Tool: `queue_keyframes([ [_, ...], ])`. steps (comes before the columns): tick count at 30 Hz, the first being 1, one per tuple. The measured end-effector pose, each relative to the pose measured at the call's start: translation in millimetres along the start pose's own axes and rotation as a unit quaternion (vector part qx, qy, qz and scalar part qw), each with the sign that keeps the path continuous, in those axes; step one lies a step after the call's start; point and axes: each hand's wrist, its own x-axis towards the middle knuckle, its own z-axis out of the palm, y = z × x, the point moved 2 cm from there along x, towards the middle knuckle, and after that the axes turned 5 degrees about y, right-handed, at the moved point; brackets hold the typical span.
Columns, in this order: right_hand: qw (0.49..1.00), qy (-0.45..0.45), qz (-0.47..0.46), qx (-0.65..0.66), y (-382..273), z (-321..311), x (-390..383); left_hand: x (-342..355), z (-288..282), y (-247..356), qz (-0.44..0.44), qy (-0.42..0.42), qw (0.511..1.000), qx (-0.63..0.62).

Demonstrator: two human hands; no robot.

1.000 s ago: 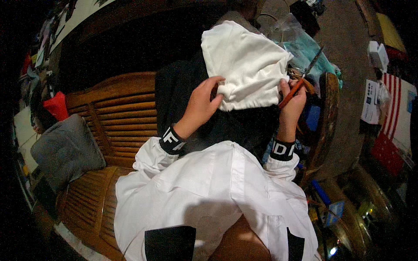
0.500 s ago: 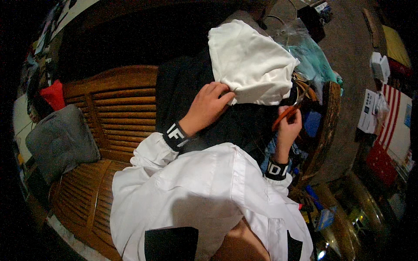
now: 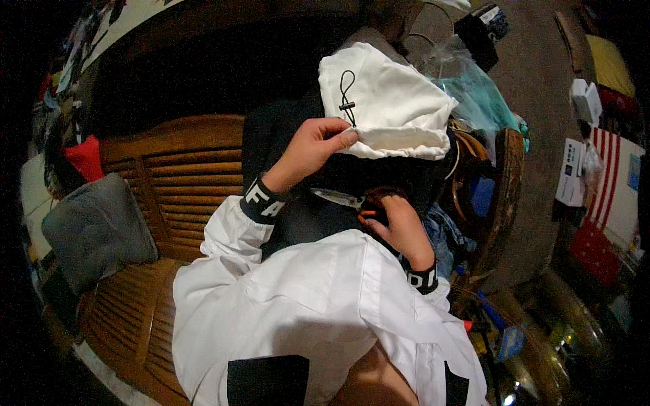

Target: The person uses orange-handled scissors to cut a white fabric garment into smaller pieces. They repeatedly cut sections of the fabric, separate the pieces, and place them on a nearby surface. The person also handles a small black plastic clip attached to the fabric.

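A white cloth piece [image 3: 399, 95] with a gathered, partly open lower edge lies on dark fabric [image 3: 298, 162] ahead of me. From that edge, a looped black cord with a small toggle [image 3: 347, 105] lies up over the cloth. My left hand [image 3: 313, 147] pinches the cloth's edge between thumb and fingers, at the base of the cord. Below the cloth and apart from it, my right hand [image 3: 399, 220] is closed around orange-handled scissors [image 3: 338, 197]. Their blades point left and look closed; the fingers hide part of the handles.
A slatted wooden bench [image 3: 189, 169] with a grey cushion [image 3: 98, 220] stands to the left. Right of the cloth are a clear plastic bag with teal contents [image 3: 474, 95] and a wooden edge [image 3: 504, 183]. Denim fabric [image 3: 447, 230] lies near my right wrist.
The scissors have come left and down from the cloth's right side, blades now pointing left. The cloth's edge has been turned, and the black cord with its toggle has come into sight.
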Motion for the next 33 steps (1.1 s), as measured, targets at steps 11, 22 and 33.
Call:
queue_keyframes([
  [11, 0.921, 0.367, -0.129, 0.019, -40, -66, 57, -3, 25, 10, 0.156, 0.044, 0.983, 0.088],
  [22, 0.937, 0.21, 0.027, 0.278, -33, -55, 63, -17, 28, 36, 0.198, 0.054, 0.97, 0.132],
  [33, 0.951, 0.264, -0.047, 0.156, -36, -59, 54, -20, 35, 48, 0.282, 0.143, 0.932, 0.178],
])
